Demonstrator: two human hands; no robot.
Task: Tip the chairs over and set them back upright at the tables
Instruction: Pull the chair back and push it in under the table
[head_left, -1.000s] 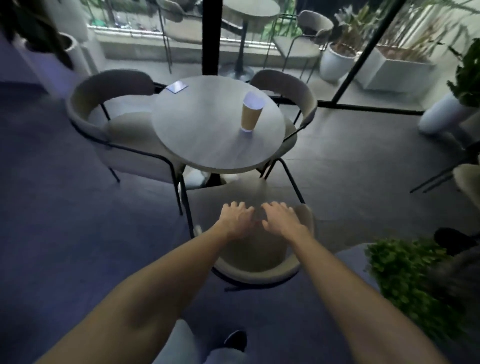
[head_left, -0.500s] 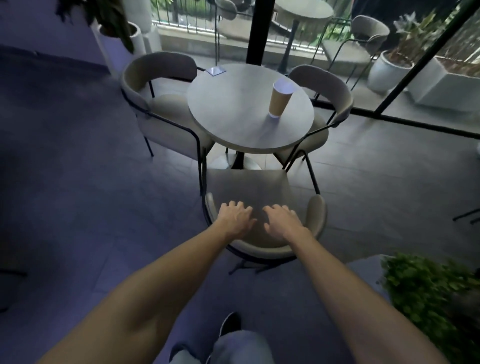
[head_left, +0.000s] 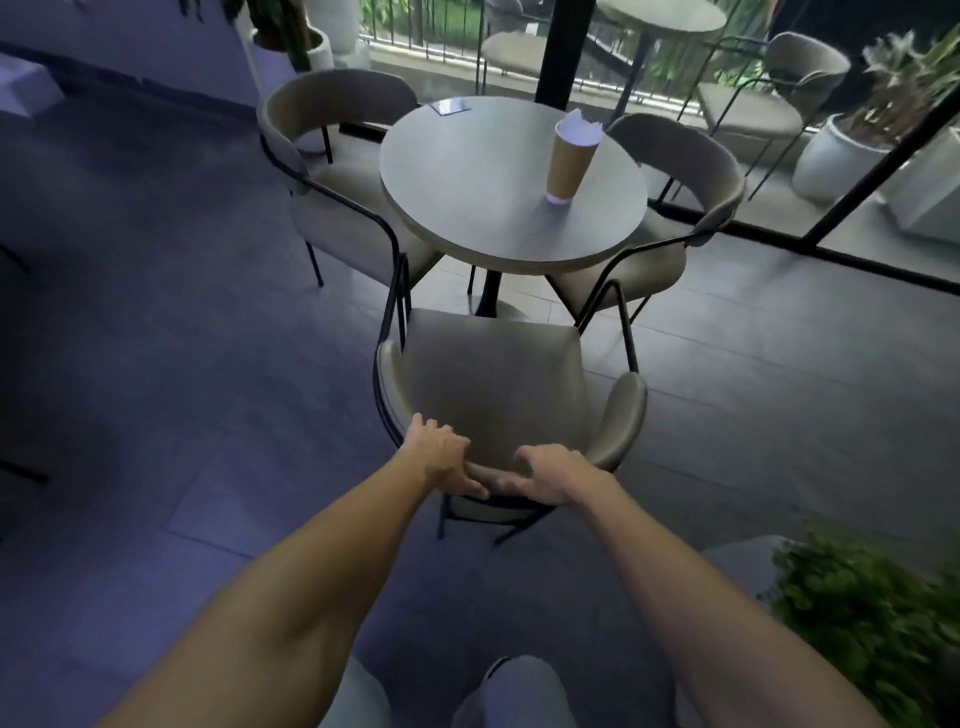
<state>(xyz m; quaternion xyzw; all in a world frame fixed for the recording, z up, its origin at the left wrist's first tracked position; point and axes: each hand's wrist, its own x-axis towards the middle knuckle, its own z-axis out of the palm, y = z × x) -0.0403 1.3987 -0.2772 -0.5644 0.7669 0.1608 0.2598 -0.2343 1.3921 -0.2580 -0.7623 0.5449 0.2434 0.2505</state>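
At near tabletop edge, chair (head_left: 498, 384) upright on floor, seat facing table. Left hand (head_left: 441, 460) and right hand (head_left: 545, 475) curled onto backrest top, side by side; I tip toward me.

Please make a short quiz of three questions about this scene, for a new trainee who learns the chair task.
1. True or false: both hands grip the backrest of the near chair.
2. How many chairs stand around the round table?
3. Which thing stands upright on the table? A) a glass bottle B) a paper cup C) a plate

Key
1. True. The left hand and the right hand hold the top of the curved backrest.
2. Three: the near chair, the left chair and the right chair.
3. B, the paper cup, standing beyond the table's centre, toward the right chair.
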